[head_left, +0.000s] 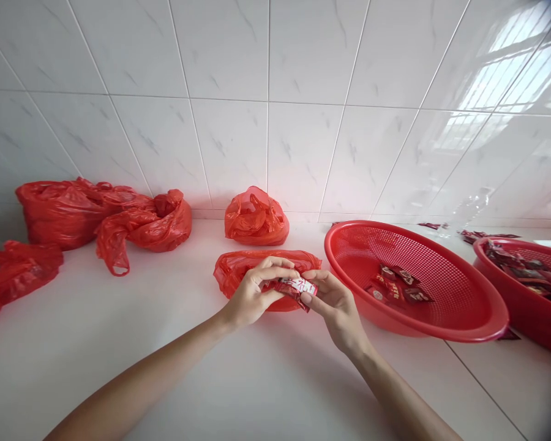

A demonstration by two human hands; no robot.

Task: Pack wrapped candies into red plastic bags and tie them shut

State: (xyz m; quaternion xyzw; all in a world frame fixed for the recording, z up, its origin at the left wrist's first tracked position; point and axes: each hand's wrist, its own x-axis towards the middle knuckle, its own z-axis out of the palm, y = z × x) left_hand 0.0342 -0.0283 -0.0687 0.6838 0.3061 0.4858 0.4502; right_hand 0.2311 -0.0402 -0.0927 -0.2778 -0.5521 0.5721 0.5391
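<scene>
1. While the held packets (300, 286) are between the two hands, above the open front bag (226, 272) and not laid down, the work seems to me only partly done.
2. The left hand (250, 297) has its fingers and thumb bent closely around one end; the right hand (342, 309) pinches the other end, its thumb and fingers almost together.
3. As for what is done, the back bag (257, 223) and the three left bags (144, 226) stand gathered and look full, so they are perhaps finished, but their content I cannot tell.
4. As for what is left, loose packets (393, 285) lie in the near basket (360, 257), and a heap of packets (528, 269) lies in the far basket (537, 318).
5. By my count, there are five red bags, two red baskets and one clear bottle (472, 207). The near basket has about five packets; the hands hold probably two; the heap is too crowded for counting.
</scene>
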